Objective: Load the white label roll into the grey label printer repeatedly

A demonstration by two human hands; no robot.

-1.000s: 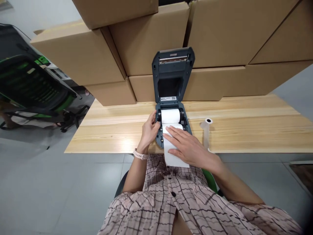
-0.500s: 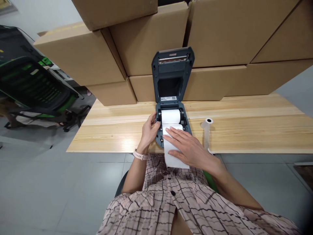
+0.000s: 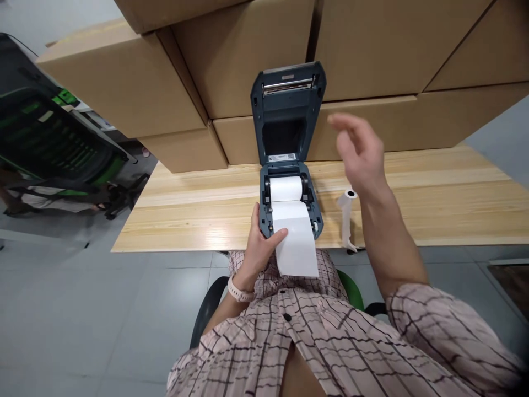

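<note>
A dark grey label printer stands at the table's front edge with its lid raised. Inside lies a white label roll, and its paper strip runs forward over the printer's front and hangs past the table edge. My left hand grips the printer's front left corner, its thumb pressed on the strip. Raised to the right of the lid, my right hand holds nothing; its fingers are bent, with thumb and fingertips apart. Beneath it on the table is a small loose paper roll with a trailing tail.
Stacked cardboard boxes form a wall behind the printer, along the back of the wooden table. To the left stands a black and green office chair, with part of another person low beside it.
My right hand has lifted off the paper strip and risen to the right of the lid. My left hand has slid toward the printer's front, its thumb now on the strip.
</note>
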